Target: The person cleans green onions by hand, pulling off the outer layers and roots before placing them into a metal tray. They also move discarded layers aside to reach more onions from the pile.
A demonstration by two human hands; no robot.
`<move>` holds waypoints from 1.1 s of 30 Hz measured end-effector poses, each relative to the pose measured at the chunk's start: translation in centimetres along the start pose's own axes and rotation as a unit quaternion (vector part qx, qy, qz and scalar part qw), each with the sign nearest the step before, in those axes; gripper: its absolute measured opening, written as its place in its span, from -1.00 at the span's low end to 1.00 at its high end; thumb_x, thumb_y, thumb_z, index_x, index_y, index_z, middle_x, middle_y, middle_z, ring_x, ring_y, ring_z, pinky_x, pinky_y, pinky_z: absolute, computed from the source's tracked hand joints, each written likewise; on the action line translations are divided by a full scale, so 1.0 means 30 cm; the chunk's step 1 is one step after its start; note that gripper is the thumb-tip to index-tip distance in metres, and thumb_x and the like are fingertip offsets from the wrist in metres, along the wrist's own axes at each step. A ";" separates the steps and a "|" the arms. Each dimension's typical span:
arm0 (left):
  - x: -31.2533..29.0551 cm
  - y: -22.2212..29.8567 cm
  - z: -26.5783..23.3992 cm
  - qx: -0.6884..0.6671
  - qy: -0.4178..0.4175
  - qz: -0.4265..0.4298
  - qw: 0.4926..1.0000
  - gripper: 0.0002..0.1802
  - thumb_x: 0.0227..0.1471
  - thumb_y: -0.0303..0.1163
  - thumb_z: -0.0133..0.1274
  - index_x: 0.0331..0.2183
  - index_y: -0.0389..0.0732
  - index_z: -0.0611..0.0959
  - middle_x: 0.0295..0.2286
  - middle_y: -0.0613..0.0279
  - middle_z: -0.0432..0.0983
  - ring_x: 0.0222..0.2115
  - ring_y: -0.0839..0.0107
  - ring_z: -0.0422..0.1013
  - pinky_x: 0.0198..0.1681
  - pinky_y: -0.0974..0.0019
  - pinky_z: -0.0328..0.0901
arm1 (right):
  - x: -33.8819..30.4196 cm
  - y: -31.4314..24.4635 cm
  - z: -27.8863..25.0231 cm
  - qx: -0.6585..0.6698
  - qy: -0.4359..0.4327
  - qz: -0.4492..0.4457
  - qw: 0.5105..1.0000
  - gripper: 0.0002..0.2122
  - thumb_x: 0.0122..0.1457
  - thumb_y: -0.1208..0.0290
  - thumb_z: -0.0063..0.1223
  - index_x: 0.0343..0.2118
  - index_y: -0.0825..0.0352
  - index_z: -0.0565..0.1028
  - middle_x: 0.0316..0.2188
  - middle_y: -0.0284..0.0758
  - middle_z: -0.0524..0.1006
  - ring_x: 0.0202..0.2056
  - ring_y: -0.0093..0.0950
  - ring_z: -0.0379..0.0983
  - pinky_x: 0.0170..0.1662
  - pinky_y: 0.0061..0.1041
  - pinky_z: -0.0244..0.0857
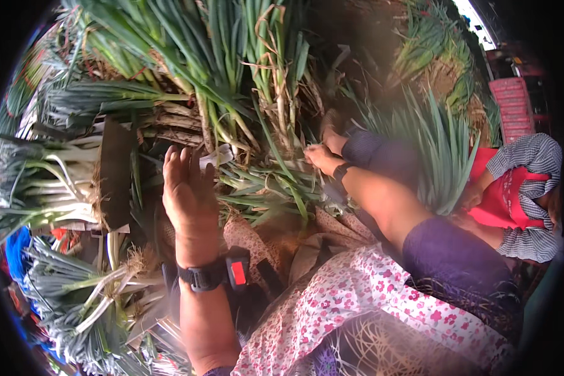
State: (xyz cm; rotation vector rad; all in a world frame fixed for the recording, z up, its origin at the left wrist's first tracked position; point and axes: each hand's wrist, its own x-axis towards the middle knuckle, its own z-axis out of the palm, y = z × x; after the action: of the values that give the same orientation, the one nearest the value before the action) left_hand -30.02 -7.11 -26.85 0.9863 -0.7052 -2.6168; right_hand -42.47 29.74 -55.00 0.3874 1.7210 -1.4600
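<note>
My left hand [191, 191] is raised beside the stacked green onions, its fingers stretched out and nothing visibly held. A pale strip [217, 156] shows just beyond its fingertips. To the right, my right hand [323, 158] is low near the roots of a big upright bunch of green onions [219, 56], fingers curled closed. Whatever might be in that grip is hidden. Loose green leaves and trimmings [276, 185] lie between the two hands. Soil-covered onion stems [178, 122] are piled past my left fingertips.
Bundled green onions with white stems [56, 182] are stacked at left beside a dark board [116, 175]. More lie at lower left [69, 288]. At right, a co-worker in a red apron [501, 194] sits beside upright green leaves [442, 150]; a red crate [511, 106] stands behind.
</note>
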 end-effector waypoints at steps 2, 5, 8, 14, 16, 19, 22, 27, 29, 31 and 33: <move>0.022 -0.011 -0.022 0.013 0.025 -0.009 1.000 -0.44 0.09 -0.24 -0.14 0.11 -0.16 0.20 0.15 -0.02 -0.05 0.18 0.16 -0.08 0.20 0.02 -0.22 | -0.002 -0.052 0.170 -0.048 0.082 -0.038 0.995 -0.79 0.05 0.28 0.01 -0.56 0.33 0.45 -0.72 -0.42 0.33 -0.68 -0.54 0.24 -0.58 -0.47 0.12; 0.078 -0.102 0.090 0.020 -0.012 -0.051 0.998 -0.46 0.10 -0.24 -0.16 0.10 -0.17 0.21 0.13 0.01 0.00 0.15 0.16 -0.02 0.18 0.02 -0.15 | 0.113 -0.128 0.012 -0.263 0.253 -0.176 0.914 -0.65 0.03 0.16 -0.03 -0.31 0.40 0.45 -0.36 -0.11 0.50 -0.27 -0.19 0.42 -0.23 -0.27 0.26; 0.126 -0.171 0.108 0.054 0.004 -0.076 0.996 -0.51 0.10 -0.23 -0.15 0.06 -0.13 0.26 0.03 0.13 0.18 0.07 0.22 0.11 0.10 0.07 0.00 | 0.220 -0.222 0.077 -0.145 0.342 -0.104 0.923 -0.49 0.00 0.12 -0.01 -0.06 0.39 0.38 -0.06 -0.08 0.40 -0.02 -0.23 0.31 -0.01 -0.38 0.18; 0.164 -0.234 0.090 0.076 0.003 -0.113 0.991 -0.53 0.11 -0.24 -0.14 0.04 -0.18 0.31 0.01 0.03 0.20 0.01 0.23 0.23 0.00 0.12 0.16 | 0.192 -0.429 0.097 -0.087 0.064 0.046 0.993 -0.42 -0.13 0.13 0.20 -0.07 0.39 0.34 0.00 -0.17 0.30 -0.02 -0.29 0.23 0.00 -0.27 0.10; 0.171 -0.257 0.155 0.077 -0.027 -0.125 0.989 -0.53 0.11 -0.24 -0.14 0.04 -0.20 0.30 0.02 0.03 0.20 0.00 0.24 0.24 -0.01 0.15 0.18 | 0.210 -0.397 0.025 -0.142 0.110 -0.003 0.984 -0.45 -0.08 0.18 0.19 -0.09 0.46 0.35 -0.14 -0.19 0.41 -0.14 -0.40 0.31 -0.09 -0.47 0.19; 0.176 -0.229 0.095 0.080 -0.026 -0.116 0.990 -0.53 0.12 -0.24 -0.16 0.06 -0.13 0.26 -0.02 0.18 0.26 0.01 0.24 0.20 0.03 0.12 0.10 | 0.032 -0.401 0.252 -0.090 0.093 -0.211 0.969 -0.53 -0.04 0.18 0.13 -0.14 0.42 0.39 -0.31 -0.18 0.50 -0.34 -0.39 0.42 -0.25 -0.45 0.29; 0.166 -0.247 0.105 0.077 -0.036 -0.110 0.990 -0.52 0.11 -0.23 -0.14 0.04 -0.23 0.30 -0.01 0.05 0.26 -0.02 0.26 0.26 -0.05 0.17 0.23 | -0.173 -0.449 0.308 0.078 0.081 -0.257 0.960 -0.64 0.07 0.22 0.04 -0.11 0.29 0.38 -0.56 -0.38 0.41 -0.56 -0.56 0.33 -0.47 -0.54 0.27; 0.128 -0.393 0.079 0.360 -0.159 0.017 0.919 -0.59 0.01 -0.35 -0.08 -0.06 -0.21 0.38 -0.04 0.05 0.27 -0.01 0.15 0.21 -0.03 0.15 0.19 | -0.306 -0.523 0.358 0.137 0.193 -0.199 0.951 -0.68 0.12 0.07 -0.03 -0.29 0.26 0.43 -0.69 -0.51 0.33 -0.68 -0.67 0.22 -0.64 -0.70 0.10; 0.139 -0.485 -0.094 0.588 -0.306 0.219 0.716 -0.62 -0.06 -0.40 -0.03 -0.12 -0.23 0.44 -0.11 -0.01 0.32 -0.04 0.07 0.24 -0.09 0.14 0.25 | -0.298 -0.521 0.448 0.271 0.110 -0.156 0.944 -0.57 0.11 0.02 -0.04 -0.12 0.29 0.35 -0.55 -0.40 0.43 -0.55 -0.60 0.33 -0.49 -0.59 0.24; 0.194 -0.588 -0.173 0.686 -0.389 0.194 0.584 -0.67 -0.02 -0.35 -0.08 -0.16 -0.23 0.45 -0.22 0.05 0.42 -0.18 0.14 0.35 -0.22 0.21 0.32 | -0.410 -0.592 0.565 0.238 0.159 -0.213 0.934 -0.51 0.15 0.03 -0.10 0.01 0.30 0.30 -0.48 -0.33 0.48 -0.49 -0.54 0.39 -0.42 -0.49 0.32; 0.187 -0.646 -0.143 0.513 -0.322 -0.158 0.780 -0.69 0.08 -0.28 -0.18 -0.18 -0.24 0.45 -0.30 0.16 0.48 -0.34 0.27 0.44 -0.36 0.31 0.35 | -0.518 -0.559 0.580 0.257 0.144 -0.317 0.902 -0.64 0.18 0.14 -0.14 -0.09 0.30 0.34 -0.57 -0.39 0.40 -0.61 -0.58 0.29 -0.56 -0.51 0.23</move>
State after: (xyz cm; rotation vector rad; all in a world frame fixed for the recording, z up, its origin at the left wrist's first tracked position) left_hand -32.55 5.64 -42.87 0.3100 -2.4988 -2.7641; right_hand -37.85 13.20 -31.97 0.3407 1.7545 -2.4593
